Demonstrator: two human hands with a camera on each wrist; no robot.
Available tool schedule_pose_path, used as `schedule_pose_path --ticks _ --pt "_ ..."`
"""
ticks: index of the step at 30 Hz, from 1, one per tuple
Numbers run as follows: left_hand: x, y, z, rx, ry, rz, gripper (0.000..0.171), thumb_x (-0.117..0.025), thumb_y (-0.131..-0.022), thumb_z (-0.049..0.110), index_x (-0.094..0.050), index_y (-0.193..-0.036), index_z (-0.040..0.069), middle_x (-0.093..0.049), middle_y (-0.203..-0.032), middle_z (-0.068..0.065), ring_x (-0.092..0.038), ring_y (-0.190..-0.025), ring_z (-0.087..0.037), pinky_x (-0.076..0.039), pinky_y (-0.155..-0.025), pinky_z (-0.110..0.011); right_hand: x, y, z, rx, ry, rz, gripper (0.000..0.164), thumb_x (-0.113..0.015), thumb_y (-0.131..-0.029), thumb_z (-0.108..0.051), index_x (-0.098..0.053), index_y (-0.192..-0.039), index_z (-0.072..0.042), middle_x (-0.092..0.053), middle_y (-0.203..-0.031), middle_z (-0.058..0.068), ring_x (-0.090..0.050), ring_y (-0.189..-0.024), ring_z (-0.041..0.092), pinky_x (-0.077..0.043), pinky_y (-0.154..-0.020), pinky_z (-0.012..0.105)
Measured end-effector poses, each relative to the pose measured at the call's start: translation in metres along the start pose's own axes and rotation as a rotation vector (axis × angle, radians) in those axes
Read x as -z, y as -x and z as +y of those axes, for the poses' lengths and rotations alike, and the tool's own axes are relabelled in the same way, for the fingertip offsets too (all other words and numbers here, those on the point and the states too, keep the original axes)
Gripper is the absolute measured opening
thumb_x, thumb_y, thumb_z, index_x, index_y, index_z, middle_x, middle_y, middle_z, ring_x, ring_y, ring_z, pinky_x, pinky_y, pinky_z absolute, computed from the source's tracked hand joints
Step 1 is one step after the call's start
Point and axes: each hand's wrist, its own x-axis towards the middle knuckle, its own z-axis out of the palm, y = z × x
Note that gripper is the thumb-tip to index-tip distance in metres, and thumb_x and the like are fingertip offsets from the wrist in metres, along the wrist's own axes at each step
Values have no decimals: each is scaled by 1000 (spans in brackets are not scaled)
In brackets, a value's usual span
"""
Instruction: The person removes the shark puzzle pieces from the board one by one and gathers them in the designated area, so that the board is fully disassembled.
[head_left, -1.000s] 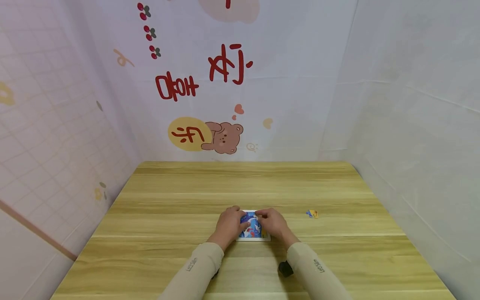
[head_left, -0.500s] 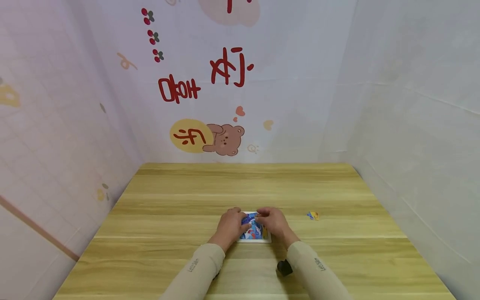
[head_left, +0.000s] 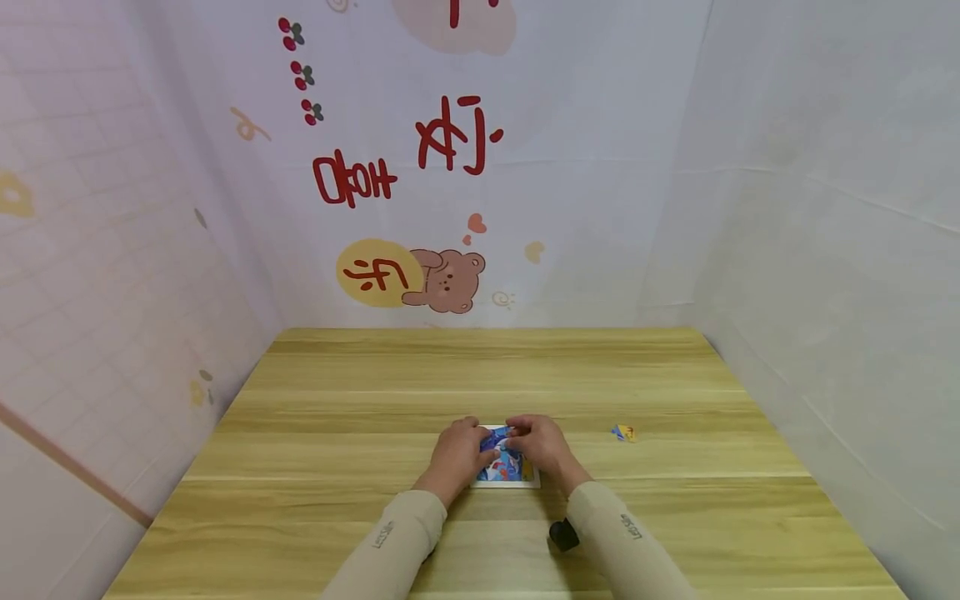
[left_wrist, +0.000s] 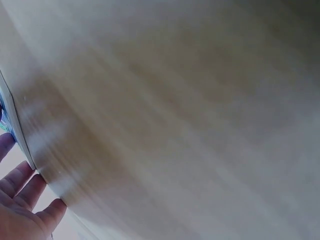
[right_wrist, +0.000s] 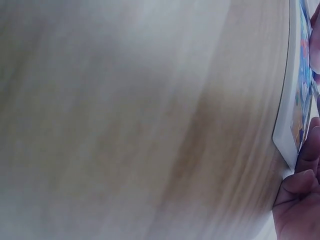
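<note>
A small blue picture jigsaw puzzle (head_left: 506,468) in a white frame lies flat on the table between both hands. My left hand (head_left: 454,454) rests over its left side, thumb on the picture; in the left wrist view, the spread fingers (left_wrist: 31,190) touch the frame's edge and the table. At the upper right of the picture, my right hand (head_left: 546,443) pinches a small bluish puzzle piece (head_left: 514,432) between thumb and index finger. Its other fingers (right_wrist: 300,182) curl near the frame's corner in the right wrist view. Fingers partly hide the held piece.
One loose blue and yellow puzzle piece (head_left: 624,432) lies to the right of the hands. A black wrist device (head_left: 564,535) hangs under the right sleeve. The wood-grain table (head_left: 337,417) meets pale cloth walls at the back and sides.
Both hands stay at the puzzle. The right fingers shift slightly over its upper right part, and the head view sways a little.
</note>
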Motion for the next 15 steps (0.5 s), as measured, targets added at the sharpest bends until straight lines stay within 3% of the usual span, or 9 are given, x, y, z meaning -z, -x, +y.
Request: schedule_pose_path --ticks 15 --pt "2 -1 -1 2 -8 -8 37 -73 -91 34 -73 -114 5 -62 -124 -17 -59 -114 -35 -46 -96 -49 7 1 3 10 -38 -3 33 -72 -89 -6 -68 -122 -1 -67 -93 2 -60 -84 17 -52 -76 31"
